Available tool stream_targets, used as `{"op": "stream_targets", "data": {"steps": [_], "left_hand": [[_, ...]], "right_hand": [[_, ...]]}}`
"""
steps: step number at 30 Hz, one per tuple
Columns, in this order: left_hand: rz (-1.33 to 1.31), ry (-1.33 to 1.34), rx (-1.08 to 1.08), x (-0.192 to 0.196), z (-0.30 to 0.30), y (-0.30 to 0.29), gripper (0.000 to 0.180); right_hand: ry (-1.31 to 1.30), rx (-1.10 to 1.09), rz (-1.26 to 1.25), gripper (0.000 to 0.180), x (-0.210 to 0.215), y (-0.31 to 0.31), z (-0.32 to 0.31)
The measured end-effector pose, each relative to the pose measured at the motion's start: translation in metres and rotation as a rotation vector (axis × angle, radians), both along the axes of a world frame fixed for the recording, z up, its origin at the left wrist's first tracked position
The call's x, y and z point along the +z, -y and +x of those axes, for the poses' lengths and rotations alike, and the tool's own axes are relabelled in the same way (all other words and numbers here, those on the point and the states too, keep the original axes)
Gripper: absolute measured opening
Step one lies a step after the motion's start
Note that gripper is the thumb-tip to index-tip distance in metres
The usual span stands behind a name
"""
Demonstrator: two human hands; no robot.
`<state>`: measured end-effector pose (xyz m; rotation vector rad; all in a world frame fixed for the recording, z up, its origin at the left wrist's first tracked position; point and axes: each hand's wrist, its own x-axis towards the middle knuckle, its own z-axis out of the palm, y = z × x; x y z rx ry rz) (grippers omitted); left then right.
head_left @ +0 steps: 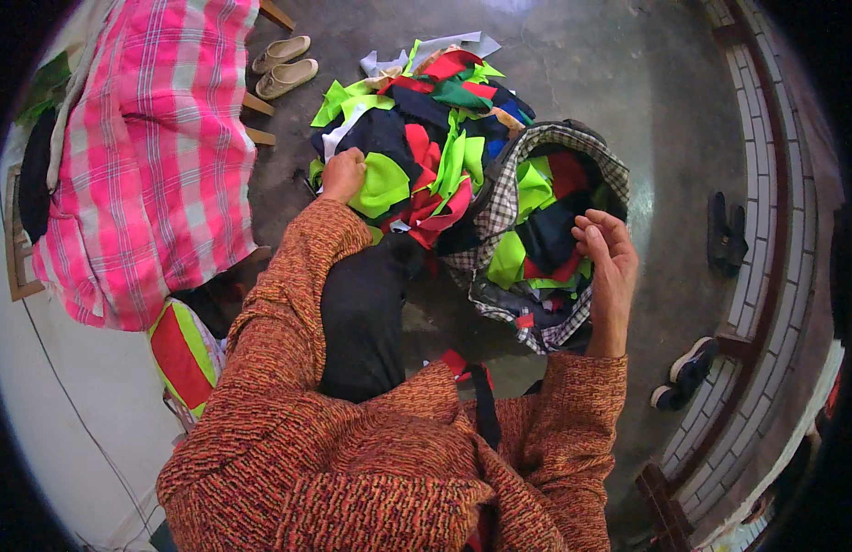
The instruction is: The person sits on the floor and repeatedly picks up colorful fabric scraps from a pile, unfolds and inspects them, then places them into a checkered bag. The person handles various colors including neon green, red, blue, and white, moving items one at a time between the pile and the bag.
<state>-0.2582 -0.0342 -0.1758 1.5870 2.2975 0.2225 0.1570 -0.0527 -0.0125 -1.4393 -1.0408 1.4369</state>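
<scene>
A heap of fabric scraps (417,129) in red, neon green, navy and white lies on the concrete floor. My left hand (341,174) is closed on a neon green scrap (382,184) at the heap's near left side. To the right stands a black-and-white checked bag (509,198), open and filled with more scraps. My right hand (608,258) hovers palm up over the bag's right rim, fingers curled loosely, holding nothing that I can see. Both my arms are in orange-brown knit sleeves.
A pink plaid cloth (159,147) covers something at the left. A pair of beige slippers (283,66) sits at the back. Dark sandals (726,235) and a black shoe (685,373) lie at the right by a brick ledge (766,184). A red and green bag (182,354) sits by my left side.
</scene>
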Motion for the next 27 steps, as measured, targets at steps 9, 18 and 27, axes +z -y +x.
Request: {"op": "stream_targets", "data": {"steps": [9,18,27], "left_hand": [[0.479,-0.068,-0.059,-0.001,0.001,-0.013,0.015],[-0.046,-0.11,-0.037,-0.018,0.031,-0.028,0.068],[0.066,-0.015,-0.014,0.036,0.014,-0.014,0.034]], "right_hand": [[-0.01,0.026,0.024,0.024,-0.001,0.002,0.003],[-0.016,0.058,-0.032,0.02,-0.005,0.006,-0.005],[-0.017,0.043,-0.009,0.02,-0.006,0.003,-0.008]]}}
